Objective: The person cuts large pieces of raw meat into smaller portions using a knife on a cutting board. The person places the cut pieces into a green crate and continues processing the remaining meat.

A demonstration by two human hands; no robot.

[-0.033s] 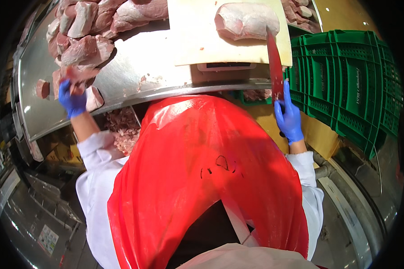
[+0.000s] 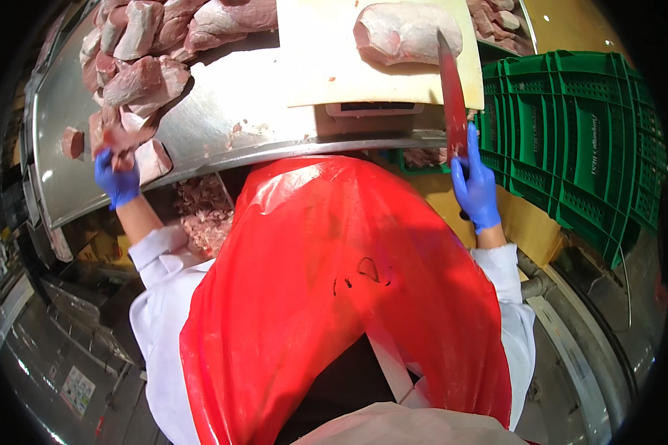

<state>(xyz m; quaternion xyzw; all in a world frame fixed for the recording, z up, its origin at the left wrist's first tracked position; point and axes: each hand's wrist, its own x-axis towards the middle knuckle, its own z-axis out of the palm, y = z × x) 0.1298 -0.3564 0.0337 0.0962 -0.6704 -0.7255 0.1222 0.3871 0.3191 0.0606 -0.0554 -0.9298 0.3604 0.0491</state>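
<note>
My left hand (image 2: 117, 182), in a blue glove, is closed on a small piece of raw meat (image 2: 125, 139) at the near left part of the metal table. Pale meat chunks lie right beside it. On the right, my blue-gloved right hand (image 2: 478, 191) grips a knife (image 2: 454, 104), its forefinger stretched out along it. The long blade points away from me, and its tip overlaps the right end of a large pale piece of meat (image 2: 404, 35). That piece lies on a cream cutting board (image 2: 323, 70); whether the tip touches it I cannot tell.
Several meat chunks (image 2: 145, 81) are heaped on the metal table (image 2: 223, 96) at the far left. Trimmings (image 2: 204, 211) sit below the table's near edge. Green plastic crates (image 2: 564, 133) stand at the right. More meat (image 2: 497, 22) lies in a container beyond the board.
My left hand has come slightly toward me with the piece of meat. The right hand and knife have barely moved.
</note>
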